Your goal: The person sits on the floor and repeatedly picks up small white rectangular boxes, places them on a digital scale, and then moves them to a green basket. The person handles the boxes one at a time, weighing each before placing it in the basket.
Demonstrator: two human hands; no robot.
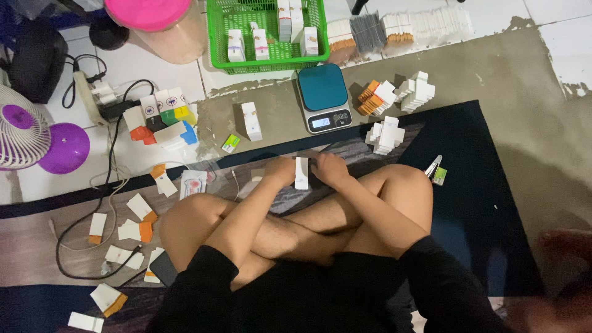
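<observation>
Floor space ahead is bounded by a digital scale (323,97) and stacked cartons (385,134). A small white box (301,172) is pinched between left hand (281,170) and right hand (328,168).

Both hands together above crossed legs, left hand (280,170) curled, right hand (328,168) curled; forearms converging

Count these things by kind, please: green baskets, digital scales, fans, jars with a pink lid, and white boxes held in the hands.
green basket: 1
digital scale: 1
fan: 1
jar with a pink lid: 1
white box, held between left hand and right hand: 1
Total: 5
</observation>
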